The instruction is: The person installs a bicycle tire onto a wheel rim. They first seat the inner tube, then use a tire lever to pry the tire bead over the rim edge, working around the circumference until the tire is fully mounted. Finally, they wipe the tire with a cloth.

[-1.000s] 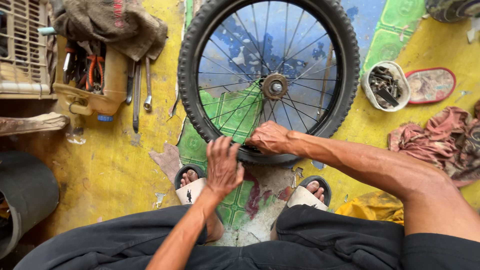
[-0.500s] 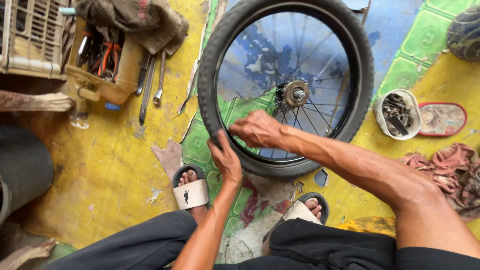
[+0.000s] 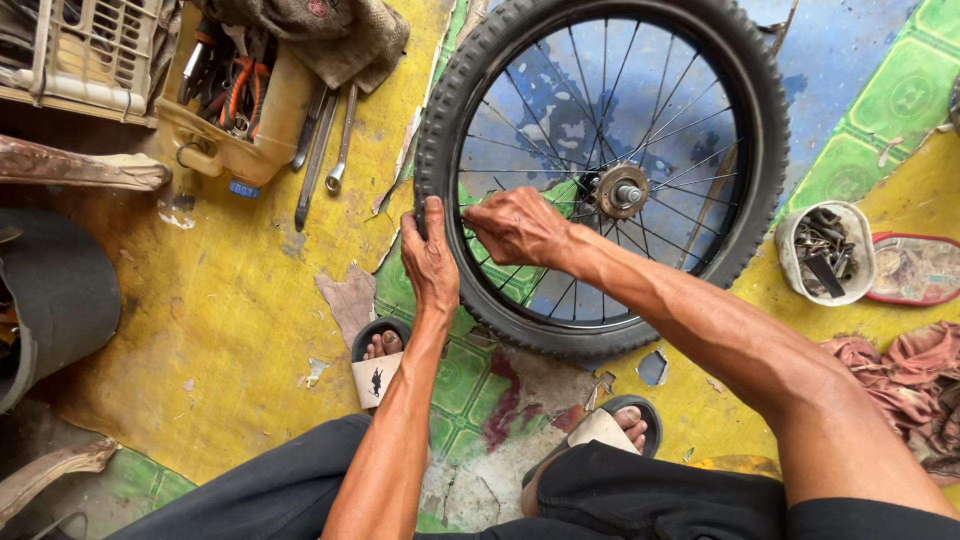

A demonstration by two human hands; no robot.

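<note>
A small bicycle wheel (image 3: 600, 60) with a knobby black tyre, thin spokes and a metal hub (image 3: 622, 192) lies flat on the painted floor in front of me. My left hand (image 3: 430, 262) grips the tyre at its near-left edge, thumb over the tread. My right hand (image 3: 518, 226) reaches across inside the rim just beside it, fingers curled on the tyre's inner edge among the spokes. My feet in sandals (image 3: 378, 362) rest just below the wheel.
Wrenches (image 3: 335, 140) lie on the yellow floor to the left of the wheel, next to a cut plastic jug of tools (image 3: 232, 100). A white tub of metal parts (image 3: 826, 252) and a red lid sit right. Rags (image 3: 905, 385) lie at the far right, and a dark tyre (image 3: 50, 300) at the far left.
Both hands have moved clockwise along the tyre, from its near edge to its near-left side. The view has shifted, so the wheel sits further right.
</note>
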